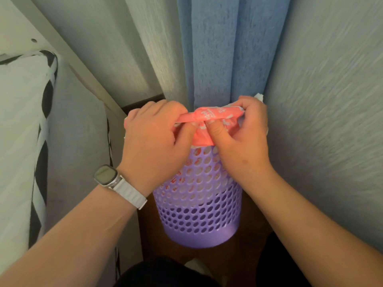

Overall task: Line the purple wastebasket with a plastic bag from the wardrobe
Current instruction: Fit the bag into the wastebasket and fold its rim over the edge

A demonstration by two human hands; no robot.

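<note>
Head view, from the bottom edge upward: dark clothing (pixel 165 272) fills the nearest strip, and two bare forearms reach forward from either side. The left wrist wears a watch (pixel 105 175) with a square face and a white band.

Between the arms stands the purple wastebasket (pixel 199 214), upright on a brown surface (pixel 153 235). Its wall is pierced with round holes above a solid base band. Through the upper holes shows white film with red print, so the plastic bag (pixel 209 116) hangs inside the basket. The lower holes look dark.

At the rim, both hands meet over the basket's mouth. The left hand (pixel 153 139) has its fingers (pixel 176 109) curled over a rolled pink band of the bag, with the thumb pressed under it. The right hand (pixel 242 137) grips the same band from the other side, thumb tucked in beside the left thumb, so the two thumbs nearly touch. Both hands are closed tightly on the bag. A pink flap of it is folded down over the near outside of the rim, and bits of white film stick out past each hand.

Behind the basket hangs a blue curtain (pixel 223 48) in vertical folds, with a pale curtain (pixel 145 48) to its left. Grey textured fabric (pixel 331 100) fills the right side. At far left lies white bedding (pixel 18 121) with a black pattern, beside a slanting white frame (pixel 68 54).
</note>
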